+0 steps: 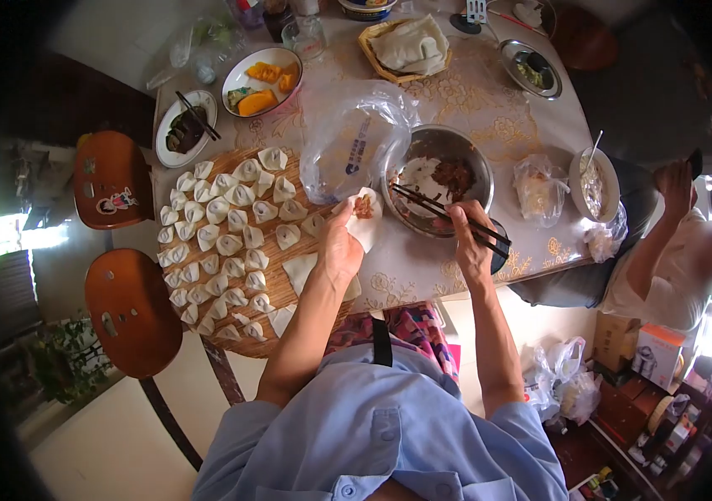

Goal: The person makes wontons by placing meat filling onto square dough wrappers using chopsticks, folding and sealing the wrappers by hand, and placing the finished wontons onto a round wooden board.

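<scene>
On the palm and fingers of my left hand (340, 250) rests a thin white wonton wrapper (370, 231), with a dab of reddish meat filling (363, 206) on its upper part. My right hand (474, 242) grips dark chopsticks (448, 215), whose tips reach into a steel bowl (479, 149). Inside that bowl, more meat filling (454, 178) lies against the far right side. Several folded wontons (228, 245) stand in rows on a round wooden board (289, 259) to the left. A stack of flat wrappers (300, 271) lies partly hidden behind my left forearm.
A clear plastic bag (343, 142) lies beside the steel bowl. Farther back are a bowl of orange pieces (261, 81), a plate with chopsticks (185, 129) and a cloth-lined basket (409, 46). At right, a person (665, 267) sits near a white bowl (595, 184). Chairs (133, 311) stand left.
</scene>
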`<act>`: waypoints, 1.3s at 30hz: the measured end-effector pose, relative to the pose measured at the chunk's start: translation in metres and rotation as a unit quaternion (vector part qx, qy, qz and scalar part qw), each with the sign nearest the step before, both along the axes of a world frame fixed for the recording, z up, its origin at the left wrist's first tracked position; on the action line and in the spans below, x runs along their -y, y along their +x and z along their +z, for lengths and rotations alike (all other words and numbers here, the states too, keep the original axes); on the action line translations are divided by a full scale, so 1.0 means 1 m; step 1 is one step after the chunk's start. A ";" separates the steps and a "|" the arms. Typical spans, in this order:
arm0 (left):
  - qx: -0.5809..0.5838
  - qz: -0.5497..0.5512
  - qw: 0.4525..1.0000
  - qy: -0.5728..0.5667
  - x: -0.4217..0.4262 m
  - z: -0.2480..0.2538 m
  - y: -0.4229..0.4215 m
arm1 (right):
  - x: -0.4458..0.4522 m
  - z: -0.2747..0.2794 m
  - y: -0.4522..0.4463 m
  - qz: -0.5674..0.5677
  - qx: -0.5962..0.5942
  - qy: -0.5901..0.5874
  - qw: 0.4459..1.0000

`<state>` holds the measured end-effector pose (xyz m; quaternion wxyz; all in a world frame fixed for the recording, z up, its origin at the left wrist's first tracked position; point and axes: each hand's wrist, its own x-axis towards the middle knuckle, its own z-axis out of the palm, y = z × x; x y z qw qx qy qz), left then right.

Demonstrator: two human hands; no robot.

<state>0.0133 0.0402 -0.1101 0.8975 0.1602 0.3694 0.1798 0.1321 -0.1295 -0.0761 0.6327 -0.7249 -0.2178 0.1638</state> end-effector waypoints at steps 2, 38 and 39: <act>0.004 0.004 1.000 0.005 0.001 -0.002 0.003 | 0.006 -0.001 -0.003 -0.013 -0.031 0.018 0.999; 0.198 -0.183 0.957 -0.110 -0.011 0.087 -0.030 | 0.037 0.085 -0.018 -0.012 -0.174 0.225 0.959; 0.201 -0.190 0.956 -0.103 -0.010 0.087 -0.029 | 0.036 0.083 -0.017 -0.003 -0.198 0.230 0.953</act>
